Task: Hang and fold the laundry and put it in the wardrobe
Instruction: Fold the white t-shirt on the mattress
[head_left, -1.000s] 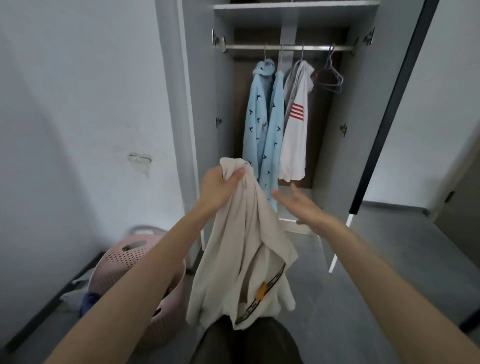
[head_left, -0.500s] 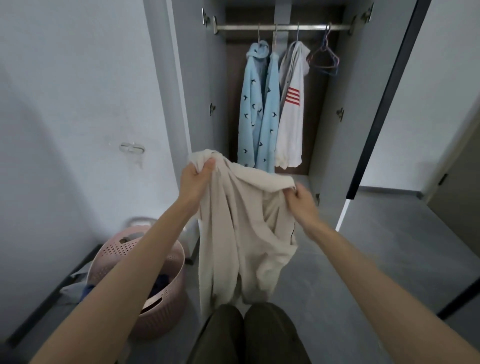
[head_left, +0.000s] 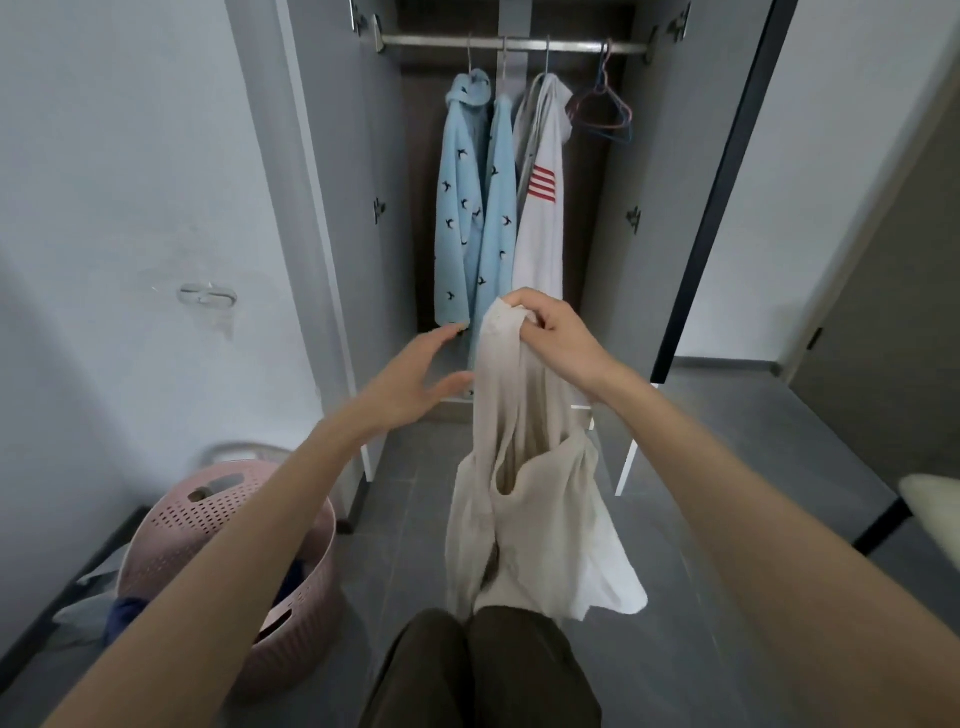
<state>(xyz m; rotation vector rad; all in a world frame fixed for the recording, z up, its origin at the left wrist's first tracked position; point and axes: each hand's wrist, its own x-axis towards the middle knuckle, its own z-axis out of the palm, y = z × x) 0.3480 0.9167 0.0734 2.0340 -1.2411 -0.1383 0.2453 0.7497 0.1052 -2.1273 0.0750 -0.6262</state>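
My right hand (head_left: 551, 338) grips the shirt (head_left: 530, 499) by its top, so my open left hand (head_left: 410, 384) should take the opposite shoulder.

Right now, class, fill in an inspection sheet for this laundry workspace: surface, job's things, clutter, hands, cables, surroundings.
Surface: grey tiled floor before the open grey wardrobe.
Job's things: beige cloth garment hangs from the right hand; light blue patterned robes and white top with red stripes hang on the metal rail, empty coloured hangers beside them.
Clutter: pink perforated plastic laundry basket on the floor, left.
Hands: left hand open, near the garment, holding nothing; right hand grips the garment's top.
Cables: nothing seen.
Surroundings: white wall at left with a small clear hook.
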